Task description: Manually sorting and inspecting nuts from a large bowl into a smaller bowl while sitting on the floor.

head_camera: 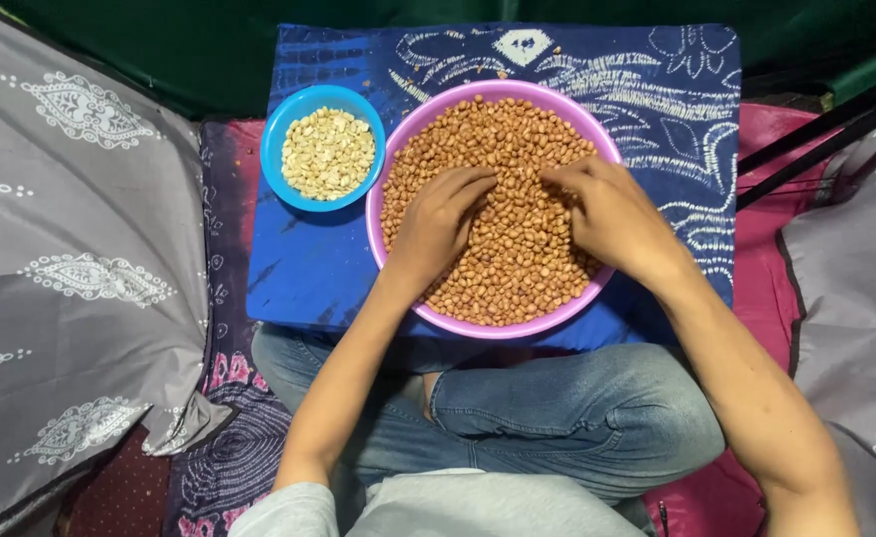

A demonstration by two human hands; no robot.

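Observation:
A wide purple bowl (478, 329) filled with brown-skinned peanuts (503, 134) sits on a blue patterned cloth. My left hand (438, 224) lies palm down on the peanuts, fingers together and pointing toward the bowl's middle. My right hand (612, 219) rests on the peanuts at the right side, fingers bent and pointing left, fingertips close to those of the left hand. Whether either hand pinches a peanut is hidden. A smaller blue bowl (284, 119) of pale skinned peanuts (328, 152) stands just left of the purple bowl.
The blue cloth (299, 268) covers a low surface in front of my crossed legs in jeans (567, 413). Grey patterned fabric (70, 268) lies at the left and right. Pink cloth (761, 268) and dark rods (816, 134) sit at the right.

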